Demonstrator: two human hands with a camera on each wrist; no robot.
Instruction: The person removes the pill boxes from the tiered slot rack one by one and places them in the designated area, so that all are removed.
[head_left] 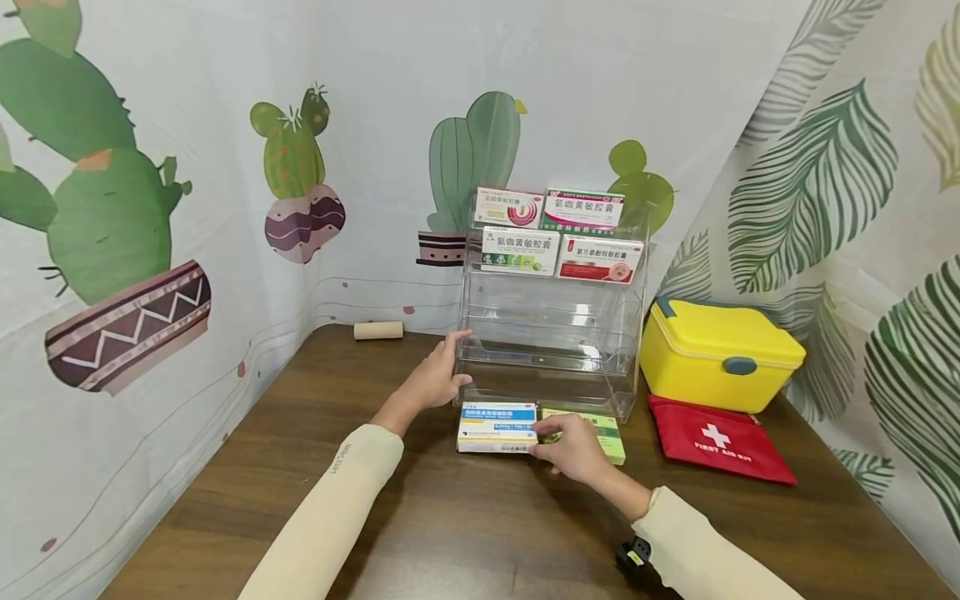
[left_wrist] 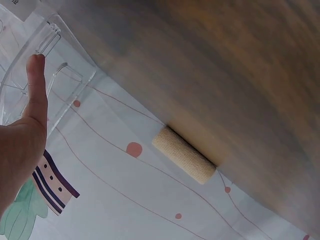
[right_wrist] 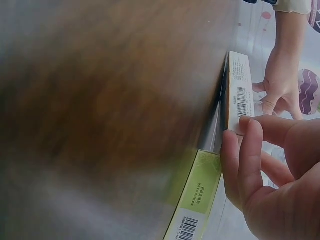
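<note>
Just below centre in the head view, got a blue-and-white medicine box [head_left: 495, 423] pinched at its right end by the curled fingers of the right hand [head_left: 576, 450], probably for easy control, right in front of the clear rack [head_left: 525, 360]. Up and left of that, see the left hand [head_left: 437, 375] at the rack's side, fingers extended and gripping nothing, likely just steadying. Can't read the green box [head_left: 609, 440] half behind the right hand, nor tell if the pinched one's fully down on the table [head_left: 442, 533] or slightly raised.
</note>
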